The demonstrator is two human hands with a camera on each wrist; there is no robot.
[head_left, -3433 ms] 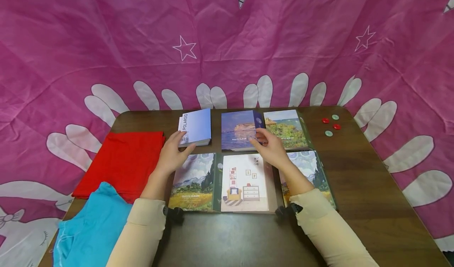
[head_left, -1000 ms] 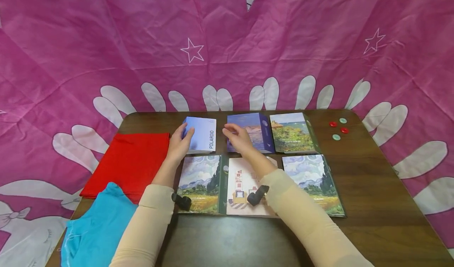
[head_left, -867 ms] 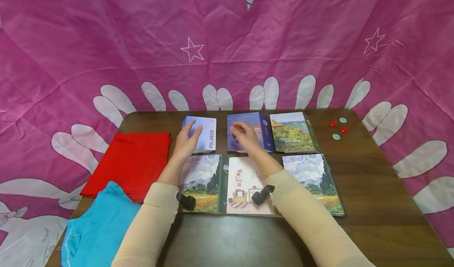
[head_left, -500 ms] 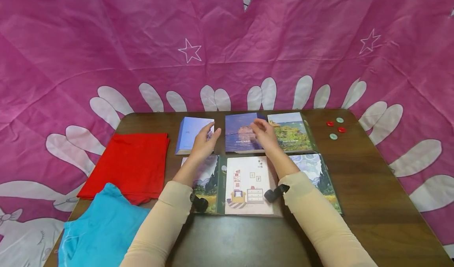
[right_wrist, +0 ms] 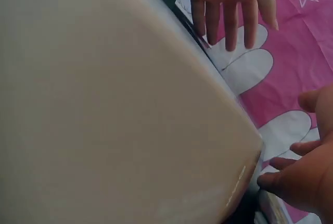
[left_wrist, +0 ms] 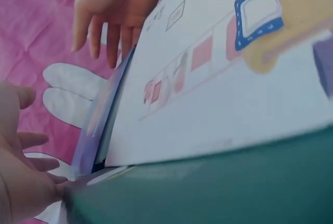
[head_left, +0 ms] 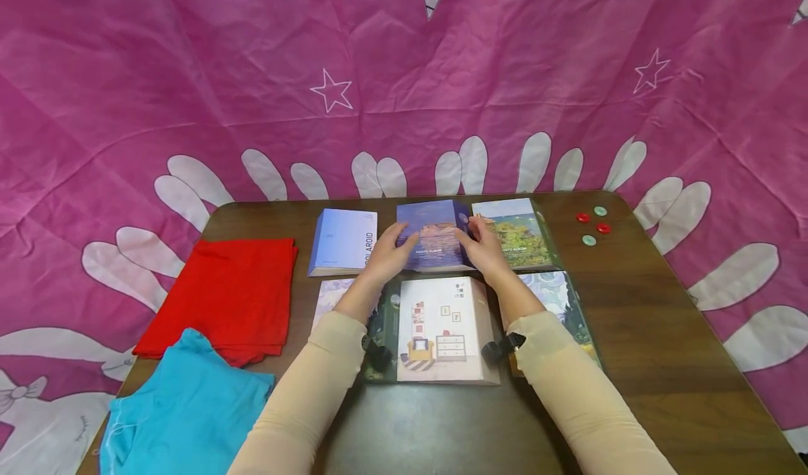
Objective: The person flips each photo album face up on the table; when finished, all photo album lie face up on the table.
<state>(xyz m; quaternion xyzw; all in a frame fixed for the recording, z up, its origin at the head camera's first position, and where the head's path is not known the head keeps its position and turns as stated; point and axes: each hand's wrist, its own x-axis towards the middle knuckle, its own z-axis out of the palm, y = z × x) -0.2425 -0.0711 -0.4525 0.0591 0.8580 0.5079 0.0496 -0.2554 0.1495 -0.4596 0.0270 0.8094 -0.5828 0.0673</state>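
Both hands flank the blue photo album: the left hand touches its left edge, the right hand its right edge, fingers relaxed.

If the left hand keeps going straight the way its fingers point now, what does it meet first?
The left hand points up and to the right, fingers already on the blue seascape photo album. Going on, it would likely cross that cover toward the right hand at the album's other edge; depth is hard to judge.
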